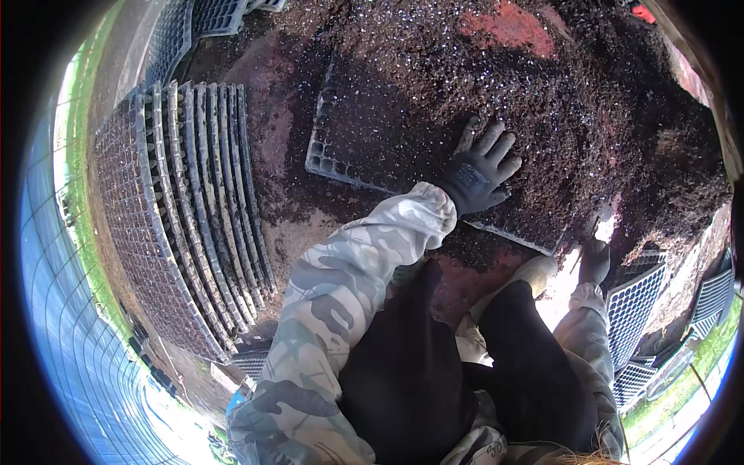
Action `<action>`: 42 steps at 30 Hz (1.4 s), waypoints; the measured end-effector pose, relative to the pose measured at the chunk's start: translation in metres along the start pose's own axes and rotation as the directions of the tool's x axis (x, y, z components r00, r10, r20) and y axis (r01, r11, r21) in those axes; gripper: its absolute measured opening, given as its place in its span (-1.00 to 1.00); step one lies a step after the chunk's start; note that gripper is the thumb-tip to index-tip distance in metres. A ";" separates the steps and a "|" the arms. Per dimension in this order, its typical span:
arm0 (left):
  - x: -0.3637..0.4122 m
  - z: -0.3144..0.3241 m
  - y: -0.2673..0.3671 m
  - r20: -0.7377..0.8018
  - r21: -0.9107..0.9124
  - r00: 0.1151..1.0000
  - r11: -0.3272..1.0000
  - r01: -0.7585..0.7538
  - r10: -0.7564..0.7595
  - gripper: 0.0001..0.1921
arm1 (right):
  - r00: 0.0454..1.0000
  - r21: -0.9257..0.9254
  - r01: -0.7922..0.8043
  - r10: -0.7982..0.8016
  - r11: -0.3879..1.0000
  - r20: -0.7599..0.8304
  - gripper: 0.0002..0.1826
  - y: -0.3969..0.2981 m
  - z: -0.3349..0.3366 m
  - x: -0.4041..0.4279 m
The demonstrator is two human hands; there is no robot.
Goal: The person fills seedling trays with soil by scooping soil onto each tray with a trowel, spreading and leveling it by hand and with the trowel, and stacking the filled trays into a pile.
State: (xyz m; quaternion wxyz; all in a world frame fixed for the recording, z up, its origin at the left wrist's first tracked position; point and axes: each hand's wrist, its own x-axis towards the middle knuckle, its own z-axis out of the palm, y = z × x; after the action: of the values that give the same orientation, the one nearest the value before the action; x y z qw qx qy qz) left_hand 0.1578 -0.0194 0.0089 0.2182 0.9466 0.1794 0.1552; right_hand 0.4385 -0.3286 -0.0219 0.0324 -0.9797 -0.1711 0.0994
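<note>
My left hand (479, 168), in a dark grey work glove, lies with fingers spread on dark, crumbly potting mix (540, 110). Under it is a black plastic seedling tray (334, 165), largely covered by the mix. Rows of cells show along the tray's left end and near edge. My right hand (594, 261), also gloved, is off the tray's near right corner, beside a sunlit patch. Its fingers look curled, but whether they hold anything is unclear.
To the left stands a stack of soil-filled seedling trays (174, 221). More trays (165, 49) lie at the upper left. Black trays (636, 314) lean at the right. Reddish surface (511, 29) shows through the mix. My knees (412, 360) are close to the tray's near edge.
</note>
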 end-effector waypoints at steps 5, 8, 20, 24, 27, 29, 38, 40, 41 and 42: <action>-0.056 -0.019 -0.037 -0.141 0.127 0.984 0.983 0.130 -0.112 -0.71 | 0.997 0.118 -0.007 -0.003 0.993 0.083 -0.58 0.004 0.001 0.003; -0.120 -0.040 -0.070 -0.312 0.150 0.924 0.949 0.278 -0.221 -0.79 | 0.996 0.084 0.011 -0.019 0.996 0.091 -0.60 0.002 -0.002 0.003; -0.145 -0.049 -0.111 -0.391 0.284 0.816 0.788 0.546 -0.425 -0.40 | 1.000 0.034 0.017 -0.018 0.999 0.019 -0.63 -0.003 -0.001 0.000; -0.116 -0.041 -0.059 -0.243 0.203 0.871 0.855 0.477 -0.428 -0.38 | 1.000 0.043 0.004 -0.005 0.999 0.026 -0.62 -0.003 -0.001 0.001; -0.105 -0.034 -0.034 -0.091 0.074 0.937 0.936 0.345 -0.339 -0.44 | 0.999 0.047 -0.033 0.032 0.998 0.038 -0.60 -0.004 -0.003 0.000; -0.099 -0.034 -0.037 0.004 0.148 0.968 0.957 0.249 -0.253 -0.48 | 0.999 0.021 -0.025 0.024 0.999 0.032 -0.60 -0.006 -0.003 -0.002; -0.098 -0.051 -0.139 -0.420 0.361 0.782 0.705 0.610 -0.461 -0.44 | 0.994 -0.003 -0.092 0.093 0.996 0.050 -0.58 -0.014 -0.009 -0.008; -0.082 -0.046 -0.144 -0.397 0.366 0.790 0.709 0.603 -0.467 -0.39 | 0.992 0.013 -0.112 0.111 0.994 0.064 -0.58 -0.016 -0.012 -0.009; -0.070 -0.042 -0.143 -0.404 0.381 0.805 0.720 0.580 -0.435 -0.39 | 0.995 0.058 -0.083 0.079 0.995 0.069 -0.59 -0.017 -0.013 -0.009; -0.057 -0.039 -0.141 -0.375 0.358 0.831 0.763 0.538 -0.410 -0.38 | 0.996 0.110 -0.053 0.045 0.993 0.071 -0.59 -0.018 -0.014 -0.010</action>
State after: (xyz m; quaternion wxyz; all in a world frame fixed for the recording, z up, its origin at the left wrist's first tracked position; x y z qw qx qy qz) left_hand 0.0545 0.0904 -0.0361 -0.0011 0.8621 0.4745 0.1781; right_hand 0.4262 -0.3154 -0.0041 0.0788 -0.9763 -0.1421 0.1429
